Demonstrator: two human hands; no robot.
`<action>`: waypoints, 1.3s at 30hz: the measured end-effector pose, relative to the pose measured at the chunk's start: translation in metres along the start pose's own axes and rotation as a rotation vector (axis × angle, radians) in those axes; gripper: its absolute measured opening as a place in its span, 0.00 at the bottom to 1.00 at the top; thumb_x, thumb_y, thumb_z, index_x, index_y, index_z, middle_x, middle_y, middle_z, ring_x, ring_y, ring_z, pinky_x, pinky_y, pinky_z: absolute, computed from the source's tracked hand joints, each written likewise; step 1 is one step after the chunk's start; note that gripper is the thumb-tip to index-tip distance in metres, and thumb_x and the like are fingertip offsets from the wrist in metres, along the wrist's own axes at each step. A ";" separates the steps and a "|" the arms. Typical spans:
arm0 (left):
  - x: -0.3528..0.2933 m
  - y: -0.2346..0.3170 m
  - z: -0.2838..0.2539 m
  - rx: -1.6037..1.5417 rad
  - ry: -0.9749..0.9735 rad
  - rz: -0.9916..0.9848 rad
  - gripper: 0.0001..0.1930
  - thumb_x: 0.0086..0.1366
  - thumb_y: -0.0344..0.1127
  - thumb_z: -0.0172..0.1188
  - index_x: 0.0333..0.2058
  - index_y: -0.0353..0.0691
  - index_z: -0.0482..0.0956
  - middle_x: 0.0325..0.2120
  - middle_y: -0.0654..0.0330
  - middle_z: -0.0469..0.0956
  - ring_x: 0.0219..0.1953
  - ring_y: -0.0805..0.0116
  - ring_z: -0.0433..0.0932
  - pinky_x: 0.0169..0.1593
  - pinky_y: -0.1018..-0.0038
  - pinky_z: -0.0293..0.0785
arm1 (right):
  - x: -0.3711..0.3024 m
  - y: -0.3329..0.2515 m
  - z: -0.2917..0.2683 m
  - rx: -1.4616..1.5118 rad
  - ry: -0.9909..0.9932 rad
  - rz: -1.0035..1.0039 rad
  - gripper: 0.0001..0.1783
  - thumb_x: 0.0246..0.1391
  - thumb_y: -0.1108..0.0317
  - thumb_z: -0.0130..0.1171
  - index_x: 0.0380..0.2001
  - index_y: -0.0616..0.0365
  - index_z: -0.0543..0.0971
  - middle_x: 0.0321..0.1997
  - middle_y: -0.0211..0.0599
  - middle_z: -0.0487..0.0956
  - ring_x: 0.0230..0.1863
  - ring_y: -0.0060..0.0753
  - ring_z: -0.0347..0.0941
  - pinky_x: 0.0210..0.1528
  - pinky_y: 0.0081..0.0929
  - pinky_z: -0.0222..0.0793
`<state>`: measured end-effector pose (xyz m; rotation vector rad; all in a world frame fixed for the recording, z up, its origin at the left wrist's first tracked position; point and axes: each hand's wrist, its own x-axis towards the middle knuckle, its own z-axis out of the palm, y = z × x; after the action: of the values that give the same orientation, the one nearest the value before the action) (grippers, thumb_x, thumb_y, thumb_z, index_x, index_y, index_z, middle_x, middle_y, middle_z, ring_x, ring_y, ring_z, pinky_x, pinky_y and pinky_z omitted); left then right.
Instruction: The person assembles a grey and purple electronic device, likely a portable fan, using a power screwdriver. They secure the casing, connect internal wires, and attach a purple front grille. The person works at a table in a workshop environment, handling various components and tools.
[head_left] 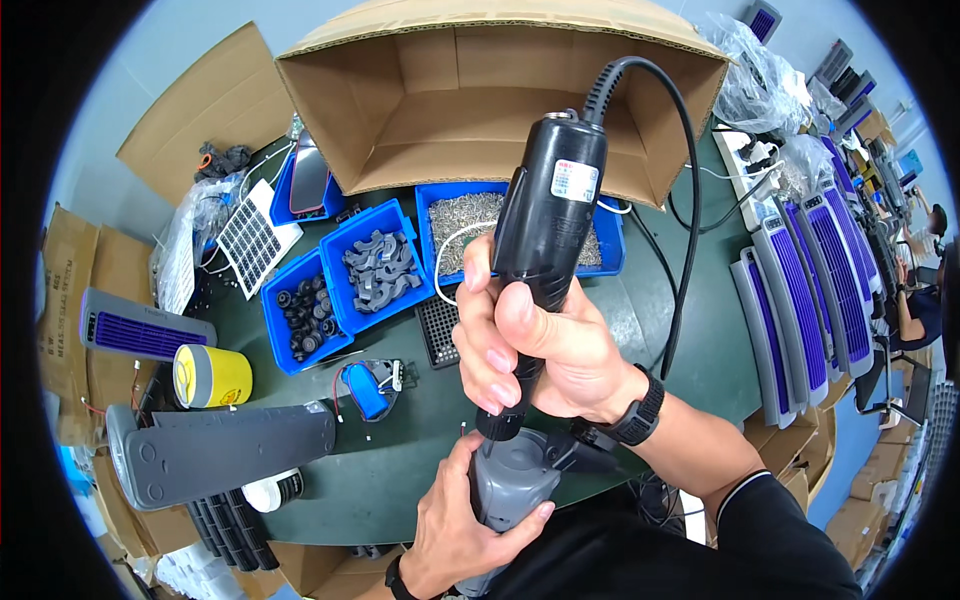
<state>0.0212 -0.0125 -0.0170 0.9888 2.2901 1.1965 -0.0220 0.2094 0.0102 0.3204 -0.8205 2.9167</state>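
My right hand (535, 335) is wrapped round a black corded electric screwdriver (552, 205), held upright with its tip pointing down. The tip meets the top of a grey plastic housing (512, 478) near its left edge; whether it sits on a screw is hidden. Below, my left hand (465, 530) grips that housing from the left side, thumb and fingers around it. A dark part (585, 450) juts out from the housing's right side. The screwdriver's cable (690, 190) loops from its top over to the right.
Blue bins hold screws (465, 215), grey clips (380, 270) and black round parts (303, 318). A large open cardboard box (480, 130) stands behind. On the left lie a blue-wrapped battery (368, 390), a yellow tape roll (215, 375) and a long grey casing (230, 452). Purple-grilled units (800, 290) line the right.
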 end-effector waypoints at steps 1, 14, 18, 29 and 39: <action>0.001 0.001 -0.002 -0.004 -0.013 0.000 0.52 0.53 0.50 0.81 0.66 0.28 0.59 0.47 0.39 0.76 0.43 0.43 0.84 0.46 0.56 0.82 | 0.001 -0.002 0.001 0.020 -0.020 -0.007 0.19 0.68 0.58 0.64 0.51 0.56 0.70 0.24 0.31 0.71 0.18 0.26 0.72 0.24 0.30 0.72; 0.015 0.006 -0.016 0.000 -0.055 -0.148 0.55 0.52 0.42 0.81 0.70 0.27 0.55 0.53 0.40 0.78 0.55 0.49 0.83 0.60 0.58 0.78 | 0.028 -0.014 -0.046 -0.757 0.286 -0.330 0.22 0.62 0.65 0.71 0.52 0.64 0.73 0.28 0.31 0.77 0.21 0.25 0.75 0.26 0.28 0.75; 0.017 0.010 -0.020 0.008 -0.080 -0.179 0.55 0.51 0.43 0.81 0.70 0.27 0.55 0.54 0.39 0.77 0.55 0.48 0.82 0.60 0.57 0.77 | 0.028 -0.009 -0.052 -0.748 0.305 -0.308 0.22 0.62 0.66 0.71 0.52 0.65 0.73 0.28 0.31 0.78 0.20 0.24 0.74 0.26 0.28 0.75; 0.012 0.011 -0.017 -0.011 -0.025 -0.137 0.55 0.50 0.44 0.82 0.69 0.27 0.56 0.53 0.39 0.78 0.53 0.47 0.83 0.58 0.57 0.79 | 0.024 0.000 -0.054 -0.882 0.385 -0.277 0.22 0.60 0.67 0.73 0.50 0.63 0.74 0.26 0.29 0.79 0.21 0.23 0.75 0.26 0.24 0.73; 0.000 0.028 -0.028 0.008 0.090 -0.164 0.52 0.51 0.42 0.81 0.70 0.34 0.60 0.60 0.39 0.72 0.60 0.38 0.76 0.61 0.54 0.74 | 0.009 0.018 -0.037 -0.983 0.103 -0.252 0.32 0.51 0.74 0.80 0.57 0.63 0.76 0.45 0.25 0.79 0.43 0.13 0.71 0.45 0.16 0.72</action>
<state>0.0158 -0.0173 0.0225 0.7469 2.3947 1.1856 -0.0394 0.2135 -0.0274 0.1510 -1.8528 1.9570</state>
